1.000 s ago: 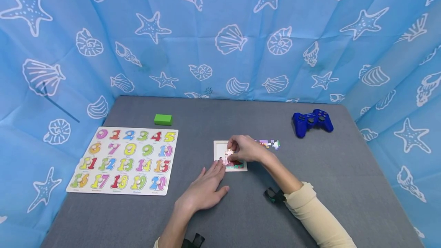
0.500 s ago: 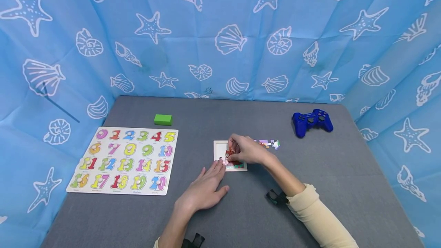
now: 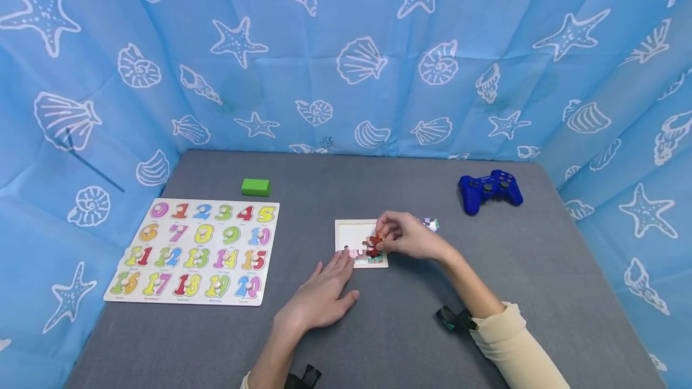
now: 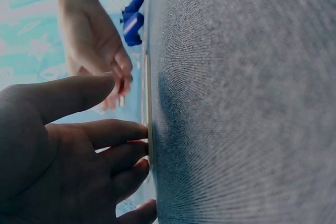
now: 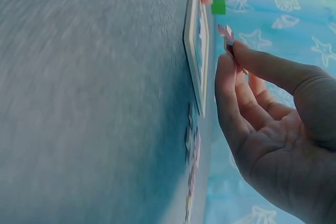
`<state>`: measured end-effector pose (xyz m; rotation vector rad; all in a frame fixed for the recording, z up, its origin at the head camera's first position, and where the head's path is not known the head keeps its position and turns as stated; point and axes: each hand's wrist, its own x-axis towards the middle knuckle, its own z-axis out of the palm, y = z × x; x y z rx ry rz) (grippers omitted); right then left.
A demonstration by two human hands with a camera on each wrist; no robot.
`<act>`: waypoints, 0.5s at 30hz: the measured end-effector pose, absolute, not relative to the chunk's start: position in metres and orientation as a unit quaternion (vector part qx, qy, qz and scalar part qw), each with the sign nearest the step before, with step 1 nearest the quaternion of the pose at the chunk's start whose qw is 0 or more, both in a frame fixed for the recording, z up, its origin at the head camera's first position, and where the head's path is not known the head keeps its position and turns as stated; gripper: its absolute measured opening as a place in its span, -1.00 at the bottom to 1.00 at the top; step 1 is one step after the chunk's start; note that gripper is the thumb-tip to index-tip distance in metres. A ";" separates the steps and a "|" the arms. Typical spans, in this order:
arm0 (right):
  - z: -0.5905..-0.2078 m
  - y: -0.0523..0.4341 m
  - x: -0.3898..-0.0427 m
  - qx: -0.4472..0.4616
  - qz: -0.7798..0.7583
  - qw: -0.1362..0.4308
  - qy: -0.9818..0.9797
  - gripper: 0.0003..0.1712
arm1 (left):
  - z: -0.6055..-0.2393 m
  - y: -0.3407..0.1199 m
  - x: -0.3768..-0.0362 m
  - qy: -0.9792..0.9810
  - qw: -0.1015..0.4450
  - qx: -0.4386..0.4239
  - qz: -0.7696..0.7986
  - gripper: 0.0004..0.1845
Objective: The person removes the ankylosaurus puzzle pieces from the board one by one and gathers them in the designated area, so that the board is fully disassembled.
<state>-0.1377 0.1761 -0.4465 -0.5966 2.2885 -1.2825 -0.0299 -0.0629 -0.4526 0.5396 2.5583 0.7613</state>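
A reddish-brown jigsaw piece [image 3: 372,246] is pinched between thumb and fingers of my right hand [image 3: 411,237]. In the right wrist view the jigsaw piece [image 5: 228,37] is raised above the level of the puzzle tray. The shallow, light-framed puzzle tray [image 3: 354,229] has pieces along its lower part, pink and green in colour; its upper part shows a bare pale base. My left hand [image 3: 323,296] lies palm down with straight fingers, fingertips on the tray's lower left edge. In the left wrist view those fingertips touch the tray's edge [image 4: 149,108].
More jigsaw pieces [image 3: 430,224] lie right of the tray, partly hidden by my right hand. A number peg board [image 3: 193,251] lies to the left, with a green block [image 3: 256,187] behind it. At the back right sits a blue game controller [image 3: 491,191]. A blue curtain [image 3: 346,101] borders the table.
My right hand has moved right and a little away from the tray's middle, carrying the jigsaw piece. The piece showed its pale side first, then its reddish-brown side. My left hand stays put.
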 end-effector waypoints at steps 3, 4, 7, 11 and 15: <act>-0.442 0.187 -0.135 -0.203 -0.476 0.226 0.825 -0.67 | -0.452 -0.063 -0.030 0.919 0.206 0.194 0.275 -0.28; -0.441 0.190 -0.134 -0.199 -0.479 0.227 0.824 -0.67 | -0.452 -0.062 -0.030 0.919 0.206 0.193 0.275 -0.28; -0.439 0.202 -0.133 -0.190 -0.483 0.224 0.825 -0.67 | -0.451 -0.062 -0.030 0.919 0.207 0.192 0.274 -0.28; -0.438 0.218 -0.134 -0.184 -0.483 0.220 0.828 -0.66 | -0.452 -0.062 -0.030 0.919 0.206 0.192 0.275 -0.28; -0.438 0.231 -0.134 -0.175 -0.474 0.217 0.835 -0.66 | -0.452 -0.062 -0.030 0.918 0.204 0.194 0.279 -0.28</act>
